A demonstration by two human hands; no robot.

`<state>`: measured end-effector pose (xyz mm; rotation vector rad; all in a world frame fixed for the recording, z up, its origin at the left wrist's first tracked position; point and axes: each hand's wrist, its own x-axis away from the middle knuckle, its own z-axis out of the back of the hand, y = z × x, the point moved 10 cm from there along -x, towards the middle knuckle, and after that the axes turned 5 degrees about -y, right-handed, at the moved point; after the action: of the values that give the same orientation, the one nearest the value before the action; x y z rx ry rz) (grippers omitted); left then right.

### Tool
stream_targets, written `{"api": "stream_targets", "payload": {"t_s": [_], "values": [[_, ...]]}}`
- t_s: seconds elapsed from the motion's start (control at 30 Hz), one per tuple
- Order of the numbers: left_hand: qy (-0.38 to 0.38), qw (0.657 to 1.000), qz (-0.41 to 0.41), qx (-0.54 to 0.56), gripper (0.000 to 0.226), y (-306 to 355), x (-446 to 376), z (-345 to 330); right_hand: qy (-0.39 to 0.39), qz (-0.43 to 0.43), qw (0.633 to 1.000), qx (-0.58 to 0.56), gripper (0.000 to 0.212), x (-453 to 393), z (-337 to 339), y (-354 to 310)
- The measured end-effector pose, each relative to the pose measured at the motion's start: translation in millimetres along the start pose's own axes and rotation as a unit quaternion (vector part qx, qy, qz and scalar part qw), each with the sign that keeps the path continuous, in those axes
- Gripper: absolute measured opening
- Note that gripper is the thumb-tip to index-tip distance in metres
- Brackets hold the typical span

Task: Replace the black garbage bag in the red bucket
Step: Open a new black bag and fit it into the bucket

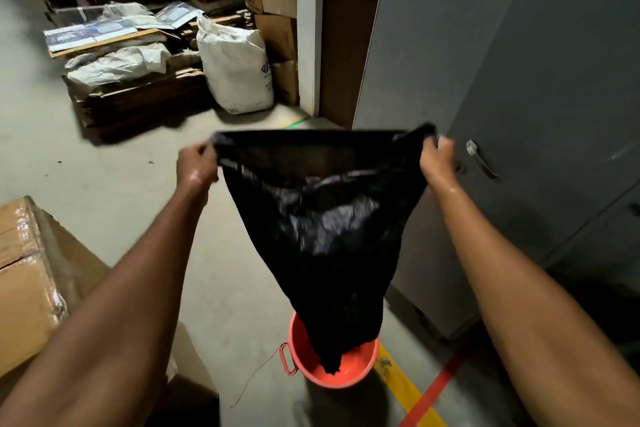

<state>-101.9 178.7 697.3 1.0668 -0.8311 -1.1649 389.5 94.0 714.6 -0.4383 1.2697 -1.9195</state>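
Note:
A black garbage bag [325,225] hangs stretched wide at its mouth between both my hands, above the floor. My left hand [195,165] grips the bag's left top corner. My right hand [438,158] grips the right top corner. The bag narrows downward and its bottom tip dangles inside the red bucket [349,369], which stands on the concrete floor below with a handle on its left side. Most of the bucket's inside is hidden by the bag.
A grey metal cabinet [519,80] with a door handle [479,159] stands close on the right. A taped cardboard box [31,281] sits at lower left. A white sack [235,69], flattened cardboard and wooden pallets lie behind. Yellow and red floor tape [415,395] runs beside the bucket.

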Motion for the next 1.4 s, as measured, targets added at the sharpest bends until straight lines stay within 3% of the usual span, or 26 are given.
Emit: {"api": "stream_targets", "payload": {"t_s": [0.03,0.1,0.13,0.2,0.27,0.3,0.33,0.37,0.4,0.5,0.6,0.7,0.77,0.87,0.93,1.0,1.03,1.1,1.13,1.2,1.23,1.27,1.3,1.33,1.37,1.4], "values": [[0.03,0.997,-0.049,0.047,0.027,24,-1,8,0.088,0.09,0.992,0.016,0.028,9,19,-32],[0.041,0.984,-0.112,0.132,0.027,50,6,9,0.192,0.31,0.931,0.018,0.023,60,39,-91],[0.028,0.985,-0.127,0.112,0.026,45,12,2,0.191,0.403,0.894,0.033,0.025,88,32,-103],[-0.046,0.99,-0.106,-0.08,0.031,-7,24,-30,0.117,0.501,0.849,0.121,0.035,129,-11,-86],[-0.218,0.927,0.001,-0.306,0.031,-116,54,-66,-0.109,0.444,0.855,0.246,0.036,133,-80,-17],[-0.306,0.876,0.073,-0.365,0.027,-175,81,-73,-0.27,0.334,0.843,0.323,0.033,130,-114,42],[-0.354,0.842,0.142,-0.382,0.027,-221,108,-68,-0.393,0.205,0.802,0.401,0.03,135,-129,105],[-0.364,0.83,0.195,-0.376,0.03,-253,125,-57,-0.457,0.105,0.767,0.438,0.028,139,-127,154],[-0.347,0.838,0.222,-0.358,0.034,-272,132,-46,-0.47,0.051,0.76,0.447,0.027,138,-118,179],[-0.244,0.901,0.293,-0.205,0.03,-282,123,-18,-0.408,-0.052,0.823,0.392,0.026,112,-90,199],[-0.152,0.933,0.325,0.01,0.015,-248,109,-17,-0.326,-0.185,0.91,0.176,0.028,95,-67,188],[-0.114,0.926,0.319,0.167,0.018,-196,84,-33,-0.263,-0.271,0.926,-0.034,0.021,87,-62,167],[-0.104,0.903,0.321,0.266,0.025,-165,60,-43,-0.234,-0.284,0.924,-0.105,0.024,74,-66,143],[-0.142,0.905,0.266,0.299,0.036,-100,28,-54,-0.178,-0.265,0.93,-0.182,0.02,43,-69,97],[-0.096,0.93,0.187,0.302,0.036,-42,12,-44,-0.099,-0.191,0.959,-0.186,0.018,14,-55,55],[-0.011,0.948,0.069,0.311,0.031,24,0,-18,0.031,-0.041,0.992,-0.114,0.021,3,-17,-8],[0.028,0.954,-0.008,0.298,0.027,55,-2,0,0.111,0.052,0.989,-0.08,0.025,14,6,-43],[0.095,0.955,-0.16,0.229,0.023,96,13,31,0.233,0.271,0.931,-0.068,0.021,66,43,-102],[0.094,0.957,-0.213,0.172,0.023,97,20,32,0.246,0.368,0.896,-0.045,0.016,97,44,-115],[0.026,0.98,-0.198,-0.01,0.027,56,32,5,0.154,0.466,0.869,0.068,0.015,129,6,-96],[-0.055,0.983,-0.126,-0.123,0.029,10,36,-17,0.031,0.445,0.883,0.143,0.018,125,-29,-66],[-0.162,0.958,-0.035,-0.235,0.032,-51,48,-39,-0.136,0.368,0.889,0.236,0.021,115,-72,-16],[-0.258,0.911,0.055,-0.317,0.033,-114,66,-49,-0.29,0.247,0.862,0.335,0.023,113,-103,47],[-0.305,0.873,0.116,-0.363,0.031,-162,83,-47,-0.383,0.124,0.828,0.389,0.026,114,-114,104],[-0.304,0.869,0.16,-0.355,0.027,-189,93,-39,-0.406,0.041,0.823,0.395,0.027,111,-110,142],[-0.28,0.893,0.201,-0.289,0.028,-207,99,-30,-0.389,-0.019,0.849,0.357,0.027,105,-100,161]]}}
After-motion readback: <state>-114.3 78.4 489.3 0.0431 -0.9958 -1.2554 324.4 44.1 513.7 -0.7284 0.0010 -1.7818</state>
